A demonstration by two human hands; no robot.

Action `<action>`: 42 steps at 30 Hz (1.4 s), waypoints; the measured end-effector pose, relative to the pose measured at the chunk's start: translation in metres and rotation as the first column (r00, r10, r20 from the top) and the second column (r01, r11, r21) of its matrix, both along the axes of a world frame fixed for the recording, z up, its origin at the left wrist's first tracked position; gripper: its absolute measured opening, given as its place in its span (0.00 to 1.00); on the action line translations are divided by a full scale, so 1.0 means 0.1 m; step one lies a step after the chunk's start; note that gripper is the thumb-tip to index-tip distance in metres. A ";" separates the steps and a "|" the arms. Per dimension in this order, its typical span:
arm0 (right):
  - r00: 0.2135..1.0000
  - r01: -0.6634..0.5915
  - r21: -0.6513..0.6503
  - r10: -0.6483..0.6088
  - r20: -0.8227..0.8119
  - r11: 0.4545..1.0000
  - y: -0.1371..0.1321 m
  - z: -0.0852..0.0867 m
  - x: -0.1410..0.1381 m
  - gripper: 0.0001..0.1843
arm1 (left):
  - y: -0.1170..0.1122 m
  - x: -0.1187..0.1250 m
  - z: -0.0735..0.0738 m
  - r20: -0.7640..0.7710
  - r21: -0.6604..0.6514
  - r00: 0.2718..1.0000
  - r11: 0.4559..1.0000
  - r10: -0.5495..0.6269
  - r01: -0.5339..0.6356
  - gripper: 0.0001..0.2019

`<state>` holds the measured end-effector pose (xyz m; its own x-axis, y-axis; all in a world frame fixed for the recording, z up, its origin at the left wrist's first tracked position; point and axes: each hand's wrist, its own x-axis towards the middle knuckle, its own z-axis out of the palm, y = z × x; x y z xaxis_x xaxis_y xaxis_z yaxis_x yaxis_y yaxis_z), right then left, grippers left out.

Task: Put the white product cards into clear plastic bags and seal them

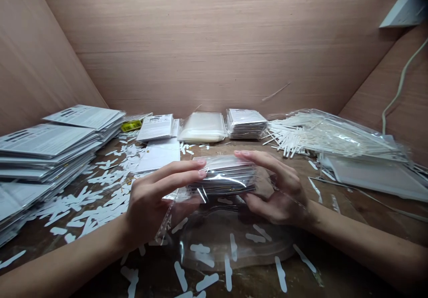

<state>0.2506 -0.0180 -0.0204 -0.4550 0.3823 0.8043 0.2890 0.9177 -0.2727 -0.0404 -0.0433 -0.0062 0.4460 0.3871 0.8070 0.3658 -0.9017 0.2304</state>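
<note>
A thick stack of flat packets in clear plastic [222, 177] sits between my two hands, just above the table. My left hand [160, 195] grips its left end, and my right hand [277, 186] grips its right end. Glare on the plastic hides most of the contents. Beneath the hands lies a loose, transparent plastic bag [230, 240], and its edge runs up towards the stack. White paper strips [207, 282] lie around and under it on the brown table [341, 204].
Tall stacks of printed cards [47, 142] stand at the left beside scattered white offcuts [100, 200]. Behind the hands are a bundle of clear bags [202, 126] and a stack of packets [245, 124]. White sticks in plastic [327, 135] lie at the right. Pinkish panels [214, 35] surround the table.
</note>
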 end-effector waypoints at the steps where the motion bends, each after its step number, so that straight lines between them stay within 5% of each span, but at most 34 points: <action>1: 1.000 -0.006 -0.002 0.006 -0.004 1.000 -0.01 0.00 0.00 0.44 | 0.00 0.00 0.00 0.000 0.000 1.000 1.000 0.001 -0.001 0.22; 11: 0.987 -0.129 -0.121 0.115 -0.116 0.984 0.02 0.03 -0.03 0.35 | -0.02 0.04 0.04 0.055 -0.066 0.998 0.998 0.017 -0.014 0.27; 25: 0.961 -0.258 -0.195 0.230 -0.153 0.946 0.02 0.05 -0.04 0.35 | -0.05 0.10 0.06 0.159 -0.201 0.987 0.980 0.016 0.017 0.22; 32: 0.964 -0.262 -0.152 0.252 -0.082 0.953 0.00 0.11 -0.02 0.21 | -0.06 0.09 0.09 0.108 -0.117 0.992 0.990 -0.069 0.082 0.12; 37: 0.954 -0.288 -0.134 0.272 -0.122 0.948 0.01 0.10 -0.03 0.12 | -0.05 0.04 0.04 -0.058 -0.024 0.985 0.987 -0.160 0.159 0.14; 42: 0.954 -0.286 -0.195 0.259 -0.154 0.938 0.00 0.07 -0.03 0.11 | -0.05 0.02 -0.06 -0.043 -0.024 0.988 0.989 -0.149 0.149 0.16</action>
